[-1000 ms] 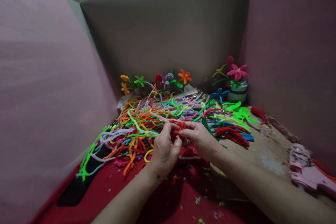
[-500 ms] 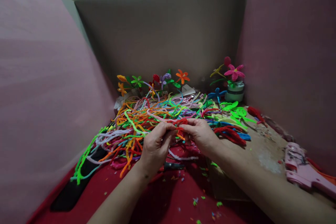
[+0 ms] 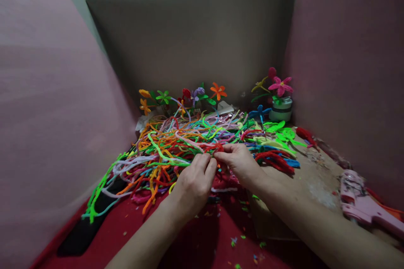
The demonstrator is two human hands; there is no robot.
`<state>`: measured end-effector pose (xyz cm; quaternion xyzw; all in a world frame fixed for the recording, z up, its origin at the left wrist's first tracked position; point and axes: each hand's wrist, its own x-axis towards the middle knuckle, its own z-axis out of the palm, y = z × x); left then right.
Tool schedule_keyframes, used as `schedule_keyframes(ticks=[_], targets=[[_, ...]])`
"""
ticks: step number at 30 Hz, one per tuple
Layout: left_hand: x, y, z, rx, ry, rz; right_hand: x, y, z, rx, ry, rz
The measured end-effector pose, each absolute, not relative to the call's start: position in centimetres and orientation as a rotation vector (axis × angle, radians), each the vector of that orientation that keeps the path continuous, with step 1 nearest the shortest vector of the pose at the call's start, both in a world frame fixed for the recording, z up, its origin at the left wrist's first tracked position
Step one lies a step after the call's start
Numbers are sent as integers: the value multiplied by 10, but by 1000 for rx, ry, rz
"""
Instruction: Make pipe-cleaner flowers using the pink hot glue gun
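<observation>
My left hand (image 3: pixel 192 183) and my right hand (image 3: pixel 240 164) meet at the fingertips over the near edge of a big tangle of coloured pipe cleaners (image 3: pixel 176 143). Both pinch a small red pipe cleaner piece (image 3: pixel 217 148) between thumbs and fingers. Most of that piece is hidden by my fingers. A bundle of red pipe cleaners (image 3: pixel 273 160) lies just right of my right hand. The hands hover over a red cloth (image 3: pixel 202 239).
Finished pipe-cleaner flowers (image 3: pixel 186 94) stand along the back wall, and a pink flower in a small pot (image 3: pixel 280 107) sits at the back right. A pink glue gun (image 3: pixel 366 208) lies at the right. Green leaf shapes (image 3: pixel 284 132) lie near the pot. Pink and grey panels wall in the workspace.
My hands have drawn closer together and my fingertips have closed tighter on the red piece. The view has shifted slightly.
</observation>
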<state>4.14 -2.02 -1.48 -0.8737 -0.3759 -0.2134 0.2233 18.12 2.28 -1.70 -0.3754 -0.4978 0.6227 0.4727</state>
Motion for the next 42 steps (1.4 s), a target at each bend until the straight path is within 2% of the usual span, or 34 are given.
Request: schedule_keyframes(ticks=[20,24,26,29,35,37,39,42], targets=[[44,-16,-23,-2311,-923,-580,183,29,-26,-827,-1125,1662],[44,-14,-23,-2441,-931,-612,185,31,-25,-831,-1049,1768],[43,-12,-21,-2575,-968,-747,185,32,-25,-836,-1033,1788],[41,-10,-18,-2632,-1109,-1157,185,31,-24,-823,-1034,1790],[39,-4,-10,-2490,-2047,-2272,185,28,-22,-817,-1078,1796],[39,-3,-7,-2579,-2286,-2326,184,28,-23,-799,-1093,1782],[39,-4,-7,-2674,-2367,-2236,184,28,-24,-800,-1117,1772],[42,-6,-9,-2679,-2131,-2092,183,27,-25,-801,-1145,1777]])
